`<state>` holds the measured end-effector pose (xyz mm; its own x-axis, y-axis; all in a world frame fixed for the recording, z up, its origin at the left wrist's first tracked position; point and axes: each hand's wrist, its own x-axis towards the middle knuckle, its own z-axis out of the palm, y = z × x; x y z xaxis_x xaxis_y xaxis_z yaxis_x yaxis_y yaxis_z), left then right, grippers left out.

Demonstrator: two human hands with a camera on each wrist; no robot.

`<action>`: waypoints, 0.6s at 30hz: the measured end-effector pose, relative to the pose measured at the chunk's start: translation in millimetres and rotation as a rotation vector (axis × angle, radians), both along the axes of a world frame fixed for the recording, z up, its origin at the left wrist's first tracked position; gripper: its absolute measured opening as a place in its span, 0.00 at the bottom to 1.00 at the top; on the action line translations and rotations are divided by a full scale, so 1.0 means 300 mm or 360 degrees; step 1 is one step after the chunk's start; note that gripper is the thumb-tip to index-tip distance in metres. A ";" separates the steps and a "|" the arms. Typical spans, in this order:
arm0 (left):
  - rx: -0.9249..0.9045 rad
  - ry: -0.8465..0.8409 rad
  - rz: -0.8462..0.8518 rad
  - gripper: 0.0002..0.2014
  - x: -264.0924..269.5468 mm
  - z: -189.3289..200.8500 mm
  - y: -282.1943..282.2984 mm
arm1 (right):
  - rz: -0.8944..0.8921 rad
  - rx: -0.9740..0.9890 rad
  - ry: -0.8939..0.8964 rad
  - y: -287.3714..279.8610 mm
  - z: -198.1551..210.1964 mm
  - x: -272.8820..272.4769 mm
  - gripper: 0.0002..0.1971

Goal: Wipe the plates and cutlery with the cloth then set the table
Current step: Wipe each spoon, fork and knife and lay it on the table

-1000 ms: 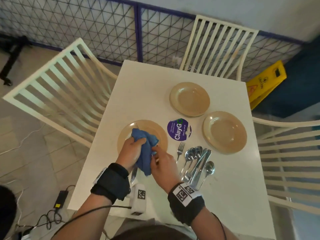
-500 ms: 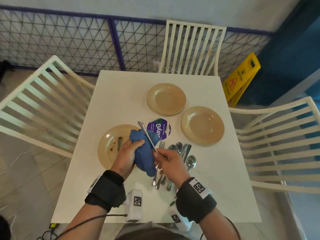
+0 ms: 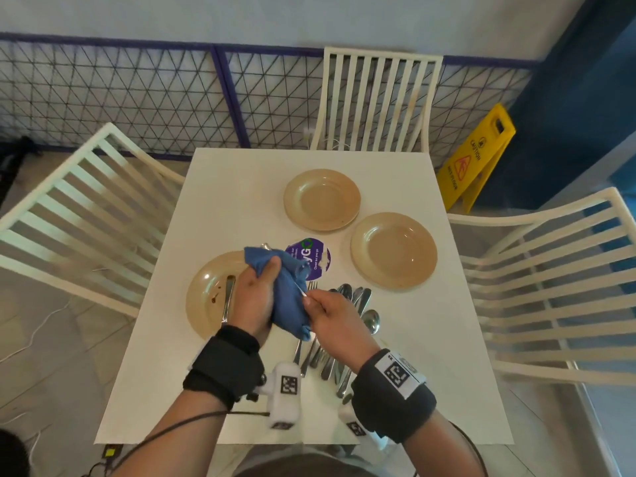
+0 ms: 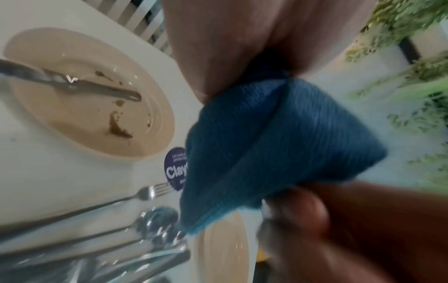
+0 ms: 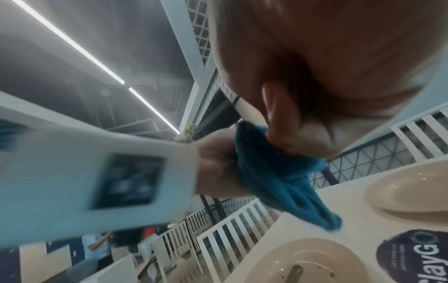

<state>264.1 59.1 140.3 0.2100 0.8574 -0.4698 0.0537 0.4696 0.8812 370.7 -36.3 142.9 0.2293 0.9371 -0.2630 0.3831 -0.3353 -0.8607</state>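
Observation:
My left hand [image 3: 266, 273] grips a bunched blue cloth [image 3: 290, 294] above the table, wrapped round a thin metal piece of cutlery [image 3: 300, 290]. My right hand [image 3: 309, 299] pinches that piece's near end, and its far tip pokes out above the cloth. Which kind of cutlery it is I cannot tell. In the left wrist view the cloth [image 4: 266, 143] fills the middle. A tan plate [image 3: 206, 290] with brown stains lies at the left, a knife [image 3: 228, 299] resting on it. Two clean-looking tan plates [image 3: 321, 199] [image 3: 394, 251] sit further back. Several forks, spoons and knives [image 3: 347, 325] lie heaped under my right hand.
A round purple sticker [image 3: 315, 259] marks the white table [image 3: 241, 187] between the plates. White slatted chairs stand at the left [image 3: 79, 215], far [image 3: 377, 98] and right [image 3: 550, 287] sides. A yellow caution sign [image 3: 476, 160] stands on the floor at the back right.
The piece of cutlery lay bare across the cloth half a second ago; now the cloth is closed round its shaft and only its tip shows. Both hands stay over the table's near middle.

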 end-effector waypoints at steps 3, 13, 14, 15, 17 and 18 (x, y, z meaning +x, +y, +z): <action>0.0047 0.0107 -0.0095 0.17 0.018 0.009 -0.024 | 0.0043 0.0005 -0.0012 -0.011 0.004 0.028 0.17; 0.0105 0.0118 -0.0177 0.12 0.043 0.049 -0.046 | -0.0024 -0.0064 0.0180 -0.054 0.019 0.037 0.15; 0.0155 0.0134 -0.0173 0.15 0.032 0.052 -0.026 | -0.0032 -0.0093 0.0253 -0.068 0.024 0.038 0.15; 0.0177 0.0143 -0.0131 0.18 0.023 0.052 -0.002 | -0.0049 -0.0130 0.0310 -0.083 0.030 0.041 0.14; 0.0172 0.0143 -0.0036 0.22 0.024 0.062 0.026 | -0.0122 -0.0156 0.0365 -0.091 0.030 0.051 0.15; 0.0170 0.0132 -0.0037 0.22 0.035 0.066 0.015 | -0.0164 -0.0149 0.0380 -0.080 0.030 0.053 0.16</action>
<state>274.7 63.6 160.1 0.1944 0.8989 -0.3927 0.1384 0.3712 0.9182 386.6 -60.3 152.1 0.2434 0.8810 -0.4056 0.1329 -0.4446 -0.8858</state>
